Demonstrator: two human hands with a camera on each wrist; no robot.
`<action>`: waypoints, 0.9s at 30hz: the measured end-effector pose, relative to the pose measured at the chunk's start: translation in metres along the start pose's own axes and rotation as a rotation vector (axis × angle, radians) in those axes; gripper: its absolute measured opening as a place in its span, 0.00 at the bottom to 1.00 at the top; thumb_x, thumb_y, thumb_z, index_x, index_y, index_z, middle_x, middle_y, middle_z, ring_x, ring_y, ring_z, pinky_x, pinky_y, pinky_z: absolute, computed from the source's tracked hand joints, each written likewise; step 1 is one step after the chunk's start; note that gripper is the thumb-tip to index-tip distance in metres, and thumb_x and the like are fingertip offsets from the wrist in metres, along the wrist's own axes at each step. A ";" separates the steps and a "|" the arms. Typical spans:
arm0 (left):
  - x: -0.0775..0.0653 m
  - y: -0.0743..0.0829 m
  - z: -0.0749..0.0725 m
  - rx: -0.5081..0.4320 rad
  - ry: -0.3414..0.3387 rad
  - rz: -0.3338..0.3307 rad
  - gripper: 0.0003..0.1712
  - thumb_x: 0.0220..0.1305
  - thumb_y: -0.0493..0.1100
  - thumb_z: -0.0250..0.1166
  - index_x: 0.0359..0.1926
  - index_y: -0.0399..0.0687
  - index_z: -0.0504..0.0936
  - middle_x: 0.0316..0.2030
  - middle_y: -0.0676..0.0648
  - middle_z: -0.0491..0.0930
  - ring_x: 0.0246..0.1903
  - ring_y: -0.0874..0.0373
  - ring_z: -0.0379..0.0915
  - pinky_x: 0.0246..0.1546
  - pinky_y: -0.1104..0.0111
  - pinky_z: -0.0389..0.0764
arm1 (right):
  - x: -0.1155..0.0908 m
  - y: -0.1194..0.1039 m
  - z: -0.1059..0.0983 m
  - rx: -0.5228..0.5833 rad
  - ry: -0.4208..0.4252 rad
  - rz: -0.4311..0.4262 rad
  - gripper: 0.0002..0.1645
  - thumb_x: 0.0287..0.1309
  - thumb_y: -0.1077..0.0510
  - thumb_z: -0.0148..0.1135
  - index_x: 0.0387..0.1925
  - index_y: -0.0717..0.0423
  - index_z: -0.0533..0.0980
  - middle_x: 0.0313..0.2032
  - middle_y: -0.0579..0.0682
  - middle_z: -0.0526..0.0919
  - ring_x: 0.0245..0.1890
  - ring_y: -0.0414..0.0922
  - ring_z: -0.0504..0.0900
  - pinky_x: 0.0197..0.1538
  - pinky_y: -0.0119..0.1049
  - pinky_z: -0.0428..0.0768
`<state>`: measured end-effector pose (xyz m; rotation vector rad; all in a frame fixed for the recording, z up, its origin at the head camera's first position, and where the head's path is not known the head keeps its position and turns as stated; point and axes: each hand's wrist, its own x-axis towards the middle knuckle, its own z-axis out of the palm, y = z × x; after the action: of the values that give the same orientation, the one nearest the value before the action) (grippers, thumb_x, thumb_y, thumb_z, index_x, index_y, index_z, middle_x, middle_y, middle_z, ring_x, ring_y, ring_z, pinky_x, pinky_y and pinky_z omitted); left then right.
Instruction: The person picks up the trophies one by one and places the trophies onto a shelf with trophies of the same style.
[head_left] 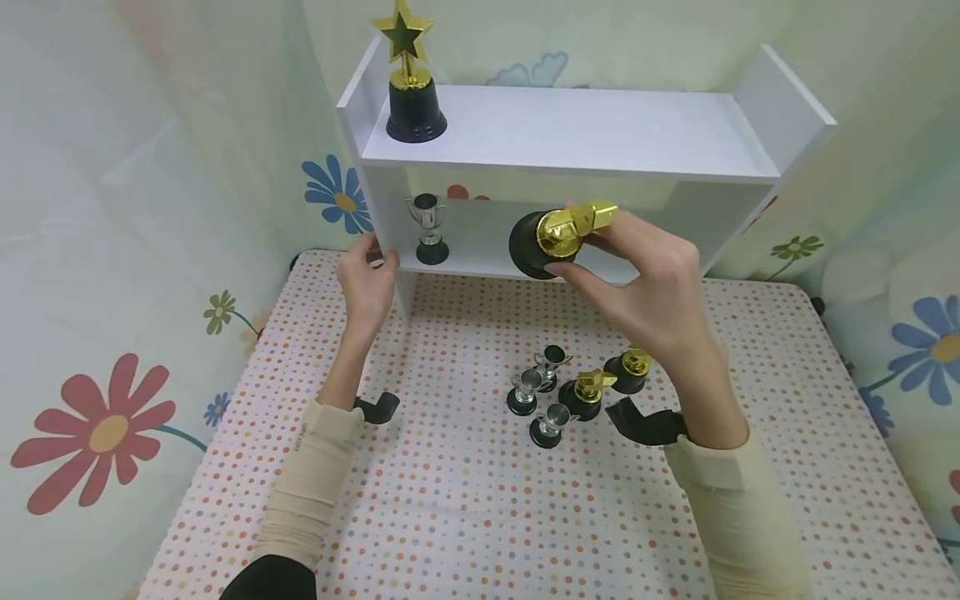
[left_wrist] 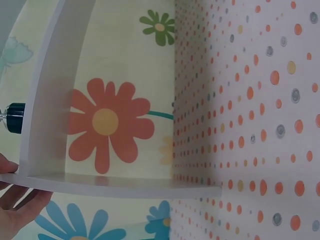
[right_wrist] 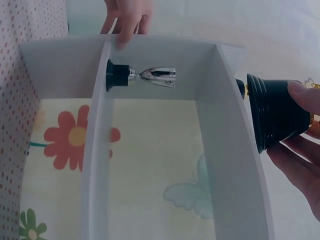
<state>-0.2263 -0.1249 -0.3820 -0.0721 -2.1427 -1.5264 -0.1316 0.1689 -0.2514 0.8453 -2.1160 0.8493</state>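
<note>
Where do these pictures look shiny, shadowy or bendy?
Head view: bright glints on the held gold trophy with a round black base; left wrist view: soft shadow on the white, colourful-dotted tablecloth, and the flat white shelf board looks bowed, probably from the lens; right wrist view: dimmer light, with pale streaks on the shiny silver cup trophy.

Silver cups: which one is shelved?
The silver cup near the left hand, on the lower shelf; the other three silver cups are on the dotted surface.

Head: high, forward-down over shelf (head_left: 600,133), surface (head_left: 450,517). Wrist cams: close, rolled sideways, sharing shelf, red flower (left_wrist: 105,122).
</note>
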 end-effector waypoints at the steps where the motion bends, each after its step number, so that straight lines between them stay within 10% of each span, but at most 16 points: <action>1: 0.000 0.000 0.001 -0.003 -0.003 0.002 0.15 0.65 0.34 0.58 0.52 0.39 0.82 0.48 0.39 0.84 0.45 0.50 0.81 0.46 0.59 0.85 | 0.002 0.000 0.000 -0.007 0.002 0.000 0.28 0.41 0.65 0.78 0.49 0.61 0.81 0.46 0.51 0.87 0.44 0.47 0.87 0.53 0.27 0.81; 27: 0.000 -0.002 0.001 0.051 -0.006 0.009 0.15 0.65 0.34 0.59 0.52 0.38 0.81 0.47 0.39 0.83 0.45 0.50 0.81 0.44 0.61 0.86 | 0.062 -0.003 0.013 0.025 0.062 0.093 0.23 0.48 0.58 0.75 0.46 0.63 0.81 0.43 0.53 0.87 0.46 0.46 0.86 0.50 0.27 0.83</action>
<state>-0.2272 -0.1246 -0.3839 -0.0679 -2.1820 -1.4670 -0.1681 0.1384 -0.2094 0.7288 -2.1075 0.9397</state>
